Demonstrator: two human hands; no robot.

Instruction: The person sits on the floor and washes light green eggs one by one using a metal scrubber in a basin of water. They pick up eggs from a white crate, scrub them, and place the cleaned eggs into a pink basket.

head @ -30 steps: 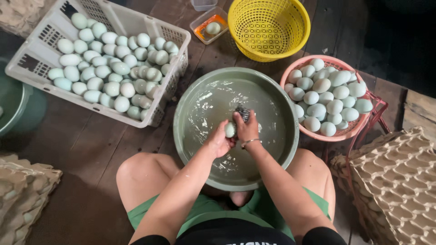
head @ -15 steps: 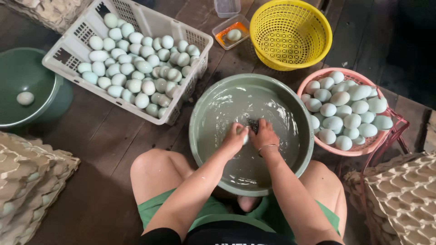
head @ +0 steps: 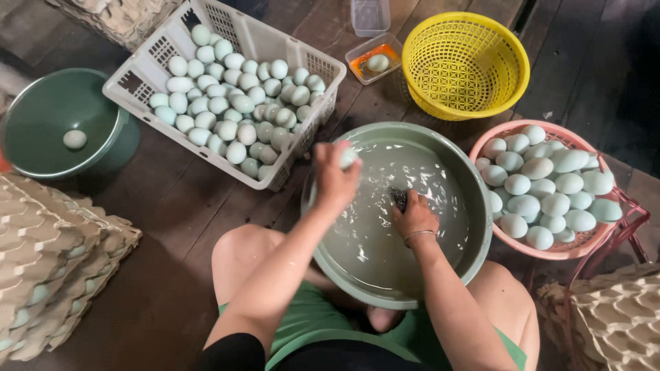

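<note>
Pale eggs (head: 237,103) in white crate (head: 144,72)

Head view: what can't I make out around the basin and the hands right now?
- Egg in the left hand: mostly wrapped by the fingers, only its tip shows.
- Dark scrubber under the right hand: half covered by the hand, kind unclear.
- Basin bottom: cloudy water and glare hide it.
- White crate: lower egg layers buried.
- Clear tub: cut by the top edge.
</note>
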